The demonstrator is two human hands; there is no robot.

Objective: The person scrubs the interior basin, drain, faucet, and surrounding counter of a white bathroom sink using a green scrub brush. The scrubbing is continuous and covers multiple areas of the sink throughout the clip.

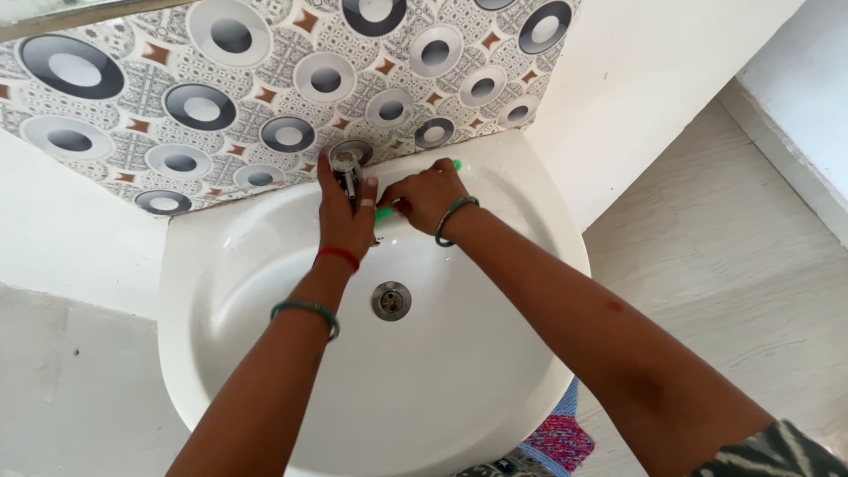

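A white basin (265,353) is seen below, its drain (390,300) at centre. At twelve o'clock from the drain, the left hand (346,216) is wrapped around the metal tap (346,165), and the right hand (428,196), just at its three o'clock, is closed on a green scrubber (385,212). Scrubbing at the tap's base appears under way; firm pressure seems called for next. Patterned tiles (203,106) lie beyond.

Home bathroom or washroom corner. White ceramic wash basin (265,265) fixed to wall, metal drain (390,300) at centre, chrome tap (346,168) at back rim. Patterned tile splashback (221,97) with grey circles and brown diamonds behind basin. Plain white walls (654,71) either side, pale tiled floor (707,247), colourful woven mat (556,437) below basin.
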